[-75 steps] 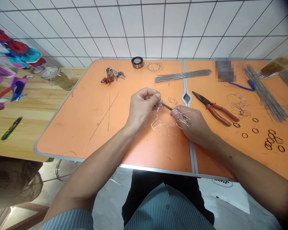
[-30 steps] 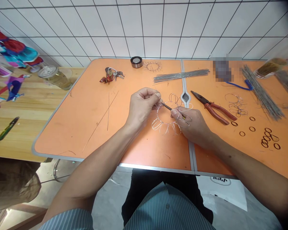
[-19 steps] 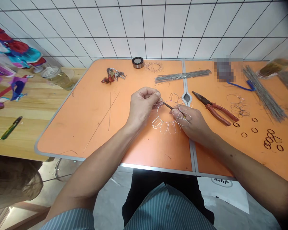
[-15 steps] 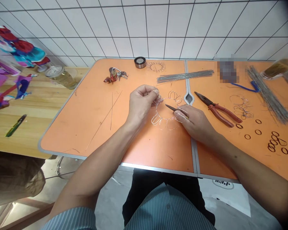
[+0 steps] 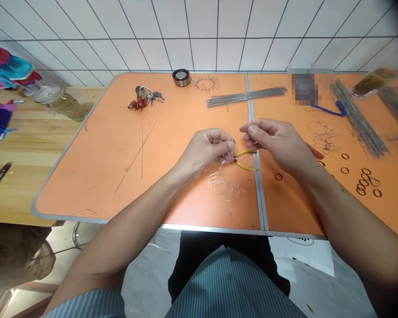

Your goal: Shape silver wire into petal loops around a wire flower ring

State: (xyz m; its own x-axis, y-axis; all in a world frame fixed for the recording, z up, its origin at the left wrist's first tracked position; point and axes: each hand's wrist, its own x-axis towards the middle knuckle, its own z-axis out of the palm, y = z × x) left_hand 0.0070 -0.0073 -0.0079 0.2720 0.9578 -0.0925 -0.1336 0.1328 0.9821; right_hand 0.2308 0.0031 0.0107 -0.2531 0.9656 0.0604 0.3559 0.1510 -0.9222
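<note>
The left hand's fingers [image 5: 227, 145] close in a tight pinch on the wire at the top of a looped silver-wire flower [image 5: 223, 179], with the left hand [image 5: 204, 152] just behind them. Curved yellow pliers handles [image 5: 247, 160] jut from the flower's ring. The right hand [image 5: 273, 143] is just beside, its thumb and forefinger [image 5: 252, 129] closed together; any wire between them is too fine to see. The flower lies flat on the smooth orange desk [image 5: 119, 176], near its front edge, left of the metal center seam [image 5: 257, 190]. A straight bundle of steel wire [image 5: 245, 96] lies near the far edge.

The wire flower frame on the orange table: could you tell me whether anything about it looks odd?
Yes: small yellow-handled pliers jut from the wire frame at the left hand, with no hand on their handles.
</note>
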